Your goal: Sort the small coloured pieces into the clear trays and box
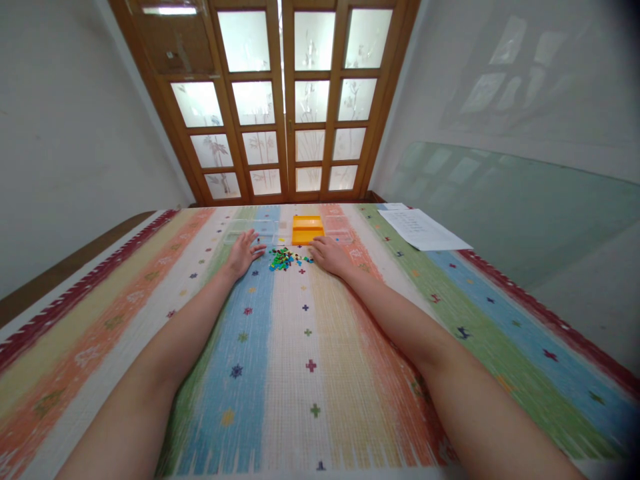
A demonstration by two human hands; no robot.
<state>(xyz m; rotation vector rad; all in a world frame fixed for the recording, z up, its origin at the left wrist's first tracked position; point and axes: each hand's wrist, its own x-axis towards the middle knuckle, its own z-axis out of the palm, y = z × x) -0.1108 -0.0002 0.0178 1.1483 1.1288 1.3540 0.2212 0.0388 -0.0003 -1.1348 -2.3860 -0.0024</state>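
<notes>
A small pile of mixed green, blue, yellow and dark red pieces (283,259) lies on the striped cloth between my hands. My left hand (245,253) rests just left of the pile, fingers apart, holding nothing. On the other side, my right hand (327,255) lies low with its fingertips near the pile's right edge and the front right corner of an orange compartment box (308,236). Its fingers look close together, and whether a small piece is under them is hidden. The box stands open behind the pile.
Clear plastic trays (260,231) stand behind my left hand, and another clear tray (345,229) is right of the orange box. White paper sheets (425,229) lie at the back right. Wooden glass doors (287,140) rise beyond the table.
</notes>
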